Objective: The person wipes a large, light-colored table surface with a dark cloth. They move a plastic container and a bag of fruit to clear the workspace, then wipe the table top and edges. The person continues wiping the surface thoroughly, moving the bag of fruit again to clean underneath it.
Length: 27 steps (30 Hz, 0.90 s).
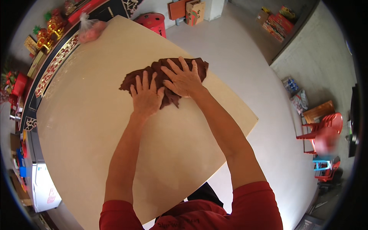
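A dark brown cloth [165,69] lies crumpled and partly spread on the pale tabletop [172,153], close to its far right edge. My left hand [146,97] rests flat on the cloth's left part, fingers spread and pointing away from me. On its right part lies my right hand [184,79], also flat with the fingers apart. The two thumbs are close together near the cloth's middle. A ragged corner of the cloth sticks out toward me between the hands. Both palms hide some of the cloth beneath them.
A clear plastic bag with reddish contents [91,30] sits at the table's far left corner. Beyond the far edge stands a red drum-like container [152,23]. Red plastic chairs [326,126] and a blue stool [321,165] are along the right wall. A dark cabinet with gold carving [57,69] borders the left.
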Tool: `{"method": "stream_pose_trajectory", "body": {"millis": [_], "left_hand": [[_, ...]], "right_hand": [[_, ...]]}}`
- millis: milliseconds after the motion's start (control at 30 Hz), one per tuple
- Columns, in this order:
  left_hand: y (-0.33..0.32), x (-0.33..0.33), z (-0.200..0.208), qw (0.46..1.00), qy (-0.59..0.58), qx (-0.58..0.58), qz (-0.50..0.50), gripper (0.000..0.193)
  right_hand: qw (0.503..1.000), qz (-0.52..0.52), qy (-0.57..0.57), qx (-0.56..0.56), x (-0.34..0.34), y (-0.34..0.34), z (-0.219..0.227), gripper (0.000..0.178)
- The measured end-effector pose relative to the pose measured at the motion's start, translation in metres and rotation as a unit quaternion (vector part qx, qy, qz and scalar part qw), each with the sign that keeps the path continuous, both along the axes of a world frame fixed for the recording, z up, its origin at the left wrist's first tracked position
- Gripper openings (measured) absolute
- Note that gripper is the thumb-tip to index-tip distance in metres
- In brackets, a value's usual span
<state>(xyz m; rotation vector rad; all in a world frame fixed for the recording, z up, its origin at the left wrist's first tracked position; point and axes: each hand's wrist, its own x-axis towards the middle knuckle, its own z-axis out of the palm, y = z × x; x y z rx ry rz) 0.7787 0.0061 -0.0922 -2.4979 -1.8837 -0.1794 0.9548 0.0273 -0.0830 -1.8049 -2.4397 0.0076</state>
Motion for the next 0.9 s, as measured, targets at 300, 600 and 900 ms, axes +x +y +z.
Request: {"method": "stream_pose_trajectory", "body": {"millis": [300,600,900], "left_hand": [[-0.060,0.057,-0.005,0.992,-0.009,0.012,-0.122,0.062],[-0.158,0.056,-0.006,0.954,-0.093,0.110,-0.263,0.061],[-0.276,-0.049,0.017,0.940,-0.074,0.025,-0.331,0.066]], "right_hand": [[0.992,-0.128,0.006,-0.005,0.064,-0.106,0.005,0.059],[0.975,-0.192,-0.019,0.110,0.062,-0.234,-0.011,0.057],[0.960,-0.097,0.191,0.180,-0.060,-0.358,-0.040,0.037]]}}
